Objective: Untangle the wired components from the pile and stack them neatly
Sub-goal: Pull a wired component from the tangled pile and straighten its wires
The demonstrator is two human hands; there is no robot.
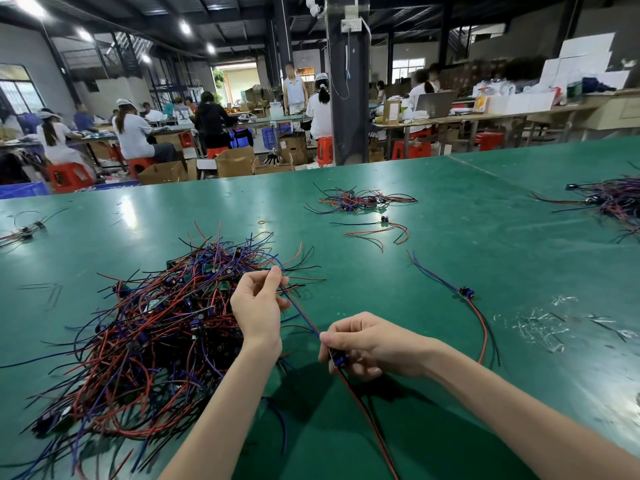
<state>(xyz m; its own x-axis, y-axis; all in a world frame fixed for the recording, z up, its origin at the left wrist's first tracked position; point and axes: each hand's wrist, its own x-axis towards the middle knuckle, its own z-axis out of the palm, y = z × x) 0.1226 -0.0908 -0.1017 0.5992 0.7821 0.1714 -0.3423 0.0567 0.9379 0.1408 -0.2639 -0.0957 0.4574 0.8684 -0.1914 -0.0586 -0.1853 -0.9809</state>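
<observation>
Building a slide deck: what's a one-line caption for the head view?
Left hand pinches a blue wire while the right hand grips its component, beside the tangled pile on a green table.

Hands: two, the left hand (258,306) and the right hand (363,344).
Big pile (145,327): one, just left of the left hand.
Small heaps: three, a middle heap (360,199) far beyond both hands, a right heap (613,199) far right of the right hand, and a left heap (24,232) far left of the left hand (this last one is very thin).
Loose components: two, a near one (464,292) right of the right hand and a far one (384,220) beyond it.
Held component (337,360): one, between both hands.
Rubber band (261,222): one, beyond the left hand.
</observation>
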